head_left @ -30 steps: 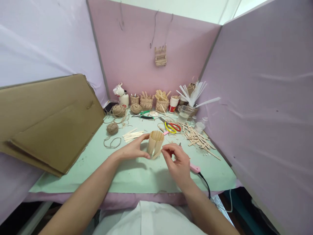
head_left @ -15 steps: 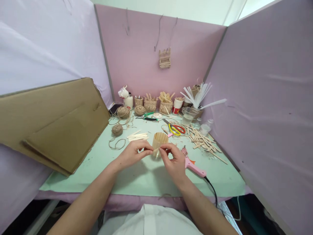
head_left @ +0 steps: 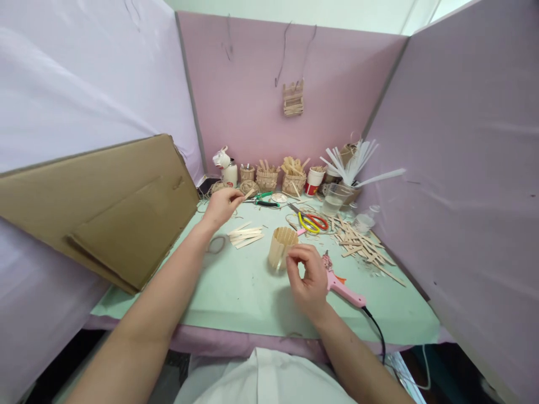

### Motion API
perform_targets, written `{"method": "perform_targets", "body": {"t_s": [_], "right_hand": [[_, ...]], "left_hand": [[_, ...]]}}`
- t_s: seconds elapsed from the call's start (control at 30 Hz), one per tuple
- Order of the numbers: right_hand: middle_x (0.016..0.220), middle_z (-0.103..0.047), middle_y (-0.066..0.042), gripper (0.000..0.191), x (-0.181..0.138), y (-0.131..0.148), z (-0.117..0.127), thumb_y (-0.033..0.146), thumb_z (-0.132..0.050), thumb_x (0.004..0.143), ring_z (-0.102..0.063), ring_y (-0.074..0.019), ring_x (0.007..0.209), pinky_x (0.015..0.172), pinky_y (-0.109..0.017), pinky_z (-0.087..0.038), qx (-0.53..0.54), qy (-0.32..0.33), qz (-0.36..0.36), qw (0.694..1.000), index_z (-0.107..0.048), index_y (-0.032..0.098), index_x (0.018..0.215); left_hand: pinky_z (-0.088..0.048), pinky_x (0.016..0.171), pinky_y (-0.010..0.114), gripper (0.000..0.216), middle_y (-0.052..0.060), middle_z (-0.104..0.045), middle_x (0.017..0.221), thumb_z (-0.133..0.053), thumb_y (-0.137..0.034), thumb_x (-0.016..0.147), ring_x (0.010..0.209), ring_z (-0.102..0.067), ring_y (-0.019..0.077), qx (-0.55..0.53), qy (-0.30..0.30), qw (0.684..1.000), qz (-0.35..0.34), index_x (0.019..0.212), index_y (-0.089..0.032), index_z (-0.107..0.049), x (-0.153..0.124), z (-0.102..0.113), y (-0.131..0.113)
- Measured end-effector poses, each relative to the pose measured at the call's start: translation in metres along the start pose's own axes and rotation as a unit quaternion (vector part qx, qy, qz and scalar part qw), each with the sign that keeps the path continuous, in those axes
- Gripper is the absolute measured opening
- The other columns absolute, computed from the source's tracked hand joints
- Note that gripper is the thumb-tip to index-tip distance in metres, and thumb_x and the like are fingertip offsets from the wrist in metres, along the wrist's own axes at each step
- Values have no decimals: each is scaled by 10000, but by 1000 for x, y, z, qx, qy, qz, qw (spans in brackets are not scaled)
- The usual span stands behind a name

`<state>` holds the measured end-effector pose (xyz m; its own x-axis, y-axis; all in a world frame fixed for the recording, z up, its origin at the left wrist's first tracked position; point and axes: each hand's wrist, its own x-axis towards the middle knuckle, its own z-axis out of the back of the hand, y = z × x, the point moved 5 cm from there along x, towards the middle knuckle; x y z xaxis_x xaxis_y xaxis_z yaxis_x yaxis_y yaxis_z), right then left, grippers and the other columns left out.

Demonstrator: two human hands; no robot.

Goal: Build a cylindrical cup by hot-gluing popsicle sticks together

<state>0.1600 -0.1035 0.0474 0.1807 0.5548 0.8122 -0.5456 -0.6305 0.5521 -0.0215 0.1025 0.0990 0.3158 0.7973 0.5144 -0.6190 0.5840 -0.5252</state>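
Note:
My left hand [head_left: 223, 207] is raised over the far left of the table, fingers pinched on a short wooden stick [head_left: 249, 194]. Below it lies a small pile of pale wooden sticks [head_left: 245, 235]. A round, open-topped holder made of upright wooden sticks [head_left: 281, 247] stands at the middle. Beside its right side is my right hand [head_left: 308, 278], thumb and fingertips pressed together; whether they touch the holder or grip something small I cannot make out. A pink glue gun [head_left: 345, 290] lies just right of that hand.
Scissors [head_left: 309, 220], pliers [head_left: 267, 203] and scattered wooden sticks [head_left: 362, 244] lie farther back and right. Baskets of sticks [head_left: 293, 180], a paper cup [head_left: 314, 180] and a plastic cup [head_left: 334, 199] line the back. Cardboard [head_left: 105, 207] leans at left.
My left hand has left the holder and moved up and left, carrying a wooden stick. My right hand stays close beside the holder. The view has shifted slightly.

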Motion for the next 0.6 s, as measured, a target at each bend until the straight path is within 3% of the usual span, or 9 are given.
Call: {"method": "perform_targets", "body": {"t_s": [0.17, 0.33, 0.43, 0.6], "right_hand": [[892, -587, -42, 186, -2, -3, 1, 73, -513, 861, -568, -164, 798, 674, -320, -469, -21, -17, 18, 999, -579, 227, 941], [856, -575, -36, 178, -5, -5, -1, 73, -499, 866, -561, -168, 787, 690, -337, -470, -23, -15, 31, 999, -569, 230, 912], [868, -573, -37, 191, -7, -6, -5, 59, -495, 864, -567, -167, 800, 713, -340, -471, -18, 4, 31, 999, -567, 227, 920], [870, -572, -33, 195, -9, -9, -6, 53, -496, 859, -571, -162, 799, 713, -330, -465, -16, 8, 32, 999, -571, 224, 916]], "left_hand": [[-428, 903, 335, 252, 123, -671, 1061, -569, -240, 802, 1007, -595, 258, 76, 103, 992, 5, 987, -140, -708, 4, -38, 24], [-448, 796, 307, 283, 86, -679, 926, -716, -337, 653, 864, -601, 245, 55, 265, 962, 43, 886, -177, -708, -28, -69, 36], [-443, 738, 294, 379, 83, -667, 920, -770, -373, 547, 852, -596, 254, 84, 289, 953, 48, 862, -180, -691, -37, -73, 38], [-419, 671, 281, 200, 78, -673, 820, -647, -296, 642, 753, -594, 224, 92, 296, 948, 73, 801, -178, -671, -38, -74, 43]]}}
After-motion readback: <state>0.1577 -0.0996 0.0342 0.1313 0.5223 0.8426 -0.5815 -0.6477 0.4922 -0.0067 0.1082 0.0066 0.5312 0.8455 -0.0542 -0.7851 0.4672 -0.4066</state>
